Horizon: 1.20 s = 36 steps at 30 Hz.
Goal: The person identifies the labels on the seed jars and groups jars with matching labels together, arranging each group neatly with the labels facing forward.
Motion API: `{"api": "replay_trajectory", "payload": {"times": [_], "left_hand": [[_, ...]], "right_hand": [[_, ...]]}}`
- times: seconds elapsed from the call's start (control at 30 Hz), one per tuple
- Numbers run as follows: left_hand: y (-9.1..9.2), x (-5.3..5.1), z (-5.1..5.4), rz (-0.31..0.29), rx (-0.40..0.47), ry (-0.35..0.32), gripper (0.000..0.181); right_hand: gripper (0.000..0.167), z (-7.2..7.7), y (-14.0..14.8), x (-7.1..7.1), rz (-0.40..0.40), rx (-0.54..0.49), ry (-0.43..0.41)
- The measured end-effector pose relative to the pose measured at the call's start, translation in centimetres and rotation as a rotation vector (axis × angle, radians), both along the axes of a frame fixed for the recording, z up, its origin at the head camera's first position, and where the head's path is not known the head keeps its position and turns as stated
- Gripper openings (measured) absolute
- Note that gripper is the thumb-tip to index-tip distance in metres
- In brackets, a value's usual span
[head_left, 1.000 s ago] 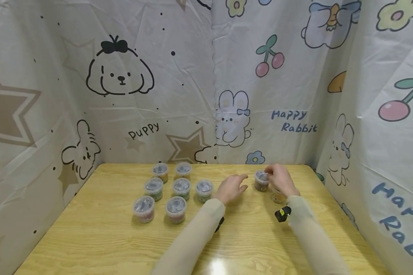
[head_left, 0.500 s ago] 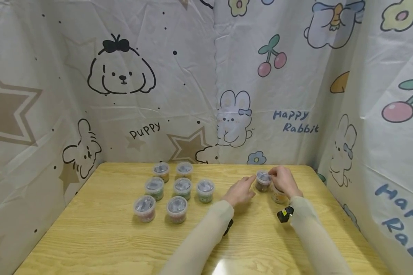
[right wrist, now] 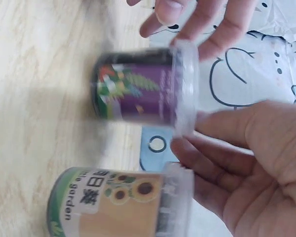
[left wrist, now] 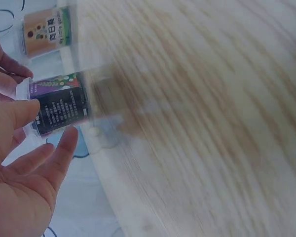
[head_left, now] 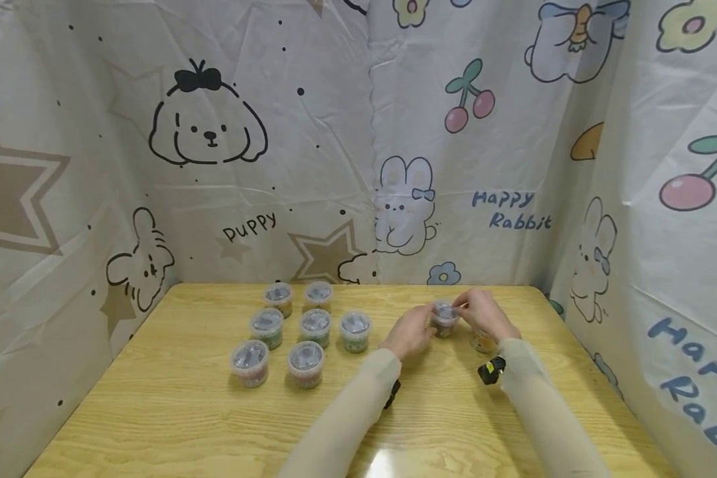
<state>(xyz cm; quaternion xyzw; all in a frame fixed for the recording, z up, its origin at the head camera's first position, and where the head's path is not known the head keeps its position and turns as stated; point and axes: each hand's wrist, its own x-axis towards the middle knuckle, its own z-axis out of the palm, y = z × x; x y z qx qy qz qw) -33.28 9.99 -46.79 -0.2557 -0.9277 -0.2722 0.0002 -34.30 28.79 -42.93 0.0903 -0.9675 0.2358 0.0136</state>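
A small clear-lidded plastic tub (head_left: 445,321) with a purple and black label (right wrist: 148,94) stands upright between my two hands. My left hand (head_left: 407,333) holds its left side, thumb across the black part of the label (left wrist: 61,109) in the left wrist view. With thumb and forefinger, my right hand (head_left: 487,315) pinches the lid rim from the right. Whether the tub's base touches the table cannot be told. Beside it, partly behind my right hand, is an orange-labelled tub with sunflowers (right wrist: 123,202).
Several similar lidded tubs stand in loose rows on the table's left half, among them a green-toned tub (head_left: 355,334) and a reddish tub (head_left: 307,373) nearer the front. Printed cloth (head_left: 311,133) hangs around the wooden table (head_left: 173,405).
My left hand has moved right to the purple-labelled tub and taken hold of its side. That tub has shifted slightly left, away from the sunflower tub, with my right hand still at its lid.
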Motion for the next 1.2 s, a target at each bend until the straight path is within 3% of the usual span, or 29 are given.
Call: {"api": "replay_trajectory", "payload": {"times": [0.1,0.33,0.6,0.9,1.0,1.2], "left_hand": [[-0.5,-0.2,-0.1,0.042,0.078,-0.031,0.031],[-2.0,-0.4,-0.1,0.111,0.168,-0.045,0.031],[-3.7,-0.6,0.7,0.071,0.143,-0.009,0.028],[-4.8,-0.7,2.3,0.057,0.234,-0.001,0.028],[-5.3,-0.6,3.1,0.061,0.241,0.031,0.029],[-6.5,-0.5,4.2,0.064,0.259,0.157,0.032]], "right_hand": [[0.02,0.2,-0.4,0.0,0.044,0.002,-0.046],[0.025,0.2,-1.2,0.1,0.157,-0.049,-0.084],[0.029,0.0,-1.8,0.2,0.185,-0.113,-0.084],[0.037,0.3,-1.9,0.6,0.179,-0.252,-0.06],[0.037,0.5,-2.1,0.7,0.19,-0.299,-0.044],[0.034,1.4,-3.2,0.9,0.229,-0.401,0.012]]}}
